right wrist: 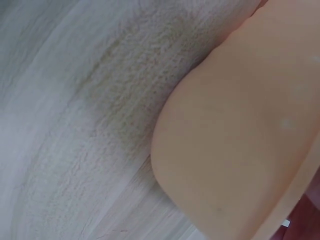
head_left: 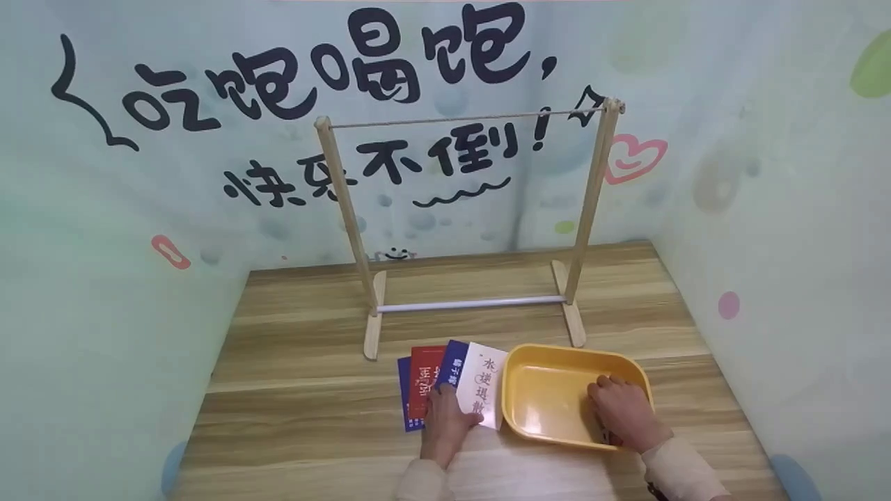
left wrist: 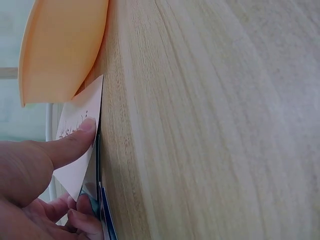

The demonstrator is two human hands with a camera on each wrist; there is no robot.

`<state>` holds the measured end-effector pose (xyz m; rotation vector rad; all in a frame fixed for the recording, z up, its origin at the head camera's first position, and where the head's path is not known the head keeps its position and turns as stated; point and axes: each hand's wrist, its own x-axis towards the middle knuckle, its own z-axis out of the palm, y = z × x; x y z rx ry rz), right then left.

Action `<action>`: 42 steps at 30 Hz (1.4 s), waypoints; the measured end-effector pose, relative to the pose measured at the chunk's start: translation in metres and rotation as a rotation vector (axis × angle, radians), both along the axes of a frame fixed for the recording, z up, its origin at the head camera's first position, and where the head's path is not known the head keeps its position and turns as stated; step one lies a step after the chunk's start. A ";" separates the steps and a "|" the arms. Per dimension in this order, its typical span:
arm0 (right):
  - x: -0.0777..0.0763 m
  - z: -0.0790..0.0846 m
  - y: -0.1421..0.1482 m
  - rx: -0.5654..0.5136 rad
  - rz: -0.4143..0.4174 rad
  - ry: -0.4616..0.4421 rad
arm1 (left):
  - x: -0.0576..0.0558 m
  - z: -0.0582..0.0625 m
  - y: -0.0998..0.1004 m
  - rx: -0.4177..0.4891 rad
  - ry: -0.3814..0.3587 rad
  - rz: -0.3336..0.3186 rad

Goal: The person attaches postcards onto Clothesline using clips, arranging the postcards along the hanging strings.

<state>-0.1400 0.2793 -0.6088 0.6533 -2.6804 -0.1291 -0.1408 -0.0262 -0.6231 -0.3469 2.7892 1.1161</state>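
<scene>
My left hand [head_left: 447,423] lies over a fanned row of printed cards, and its thumb [left wrist: 75,142] presses on the white card [head_left: 485,383]. Its other fingers curl at that card's opposite edge in the left wrist view. Beneath and left of it are a blue card [head_left: 454,353], a red card [head_left: 422,369] and another blue card [head_left: 404,390]. My right hand [head_left: 623,410] reaches into a yellow plastic basin [head_left: 543,396] with bent fingers. A small dark item [head_left: 605,436] shows below it; whether the fingers grip it, I cannot tell.
Behind the cards stands a wooden frame [head_left: 590,209] with a cord [head_left: 445,120] strung across its top and a white rod [head_left: 473,304] low between its feet. Its right foot [head_left: 571,323] ends near the basin's back rim. Printed cloth walls [head_left: 766,209] surround the wood-grain table [head_left: 292,390].
</scene>
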 end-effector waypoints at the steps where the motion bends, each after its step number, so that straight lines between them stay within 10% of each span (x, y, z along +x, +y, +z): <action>1: 0.000 0.000 0.000 -0.007 0.002 0.005 | 0.001 -0.001 0.000 -0.002 0.004 -0.003; 42: -0.004 0.008 -0.003 -0.146 0.079 -0.246 | 0.001 -0.002 -0.002 -0.006 -0.042 -0.019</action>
